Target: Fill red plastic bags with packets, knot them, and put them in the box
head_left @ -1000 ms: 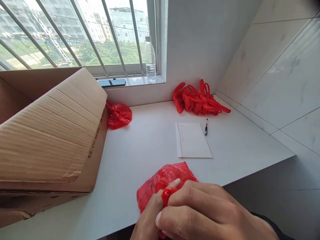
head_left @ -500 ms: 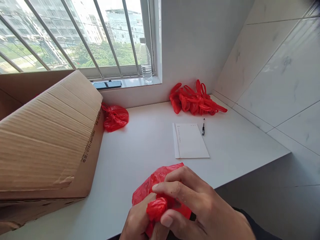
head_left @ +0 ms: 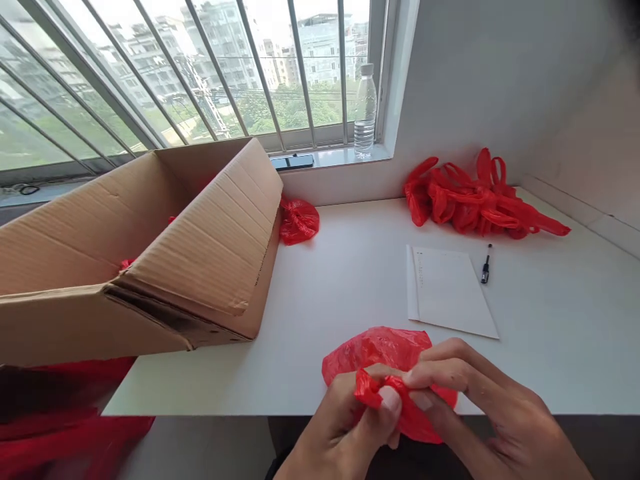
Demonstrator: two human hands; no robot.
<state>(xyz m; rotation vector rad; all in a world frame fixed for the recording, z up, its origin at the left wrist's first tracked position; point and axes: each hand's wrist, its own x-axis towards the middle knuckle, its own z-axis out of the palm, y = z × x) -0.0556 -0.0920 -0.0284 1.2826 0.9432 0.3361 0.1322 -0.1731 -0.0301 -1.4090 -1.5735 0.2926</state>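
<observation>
While two hands (head_left: 410,407) pinch one red bag (head_left: 377,350) | one bottle (head_left: 365,113) | one pen (head_left: 486,265)

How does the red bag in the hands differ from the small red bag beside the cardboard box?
The red bag in the hands has its neck pinched between fingers, while the small red bag lies untouched against the cardboard box. The held bag sits at the table's near edge; the small one is near the wall. The held bag looks larger in view than the small one. Both are thin, crinkled red plastic.
</observation>
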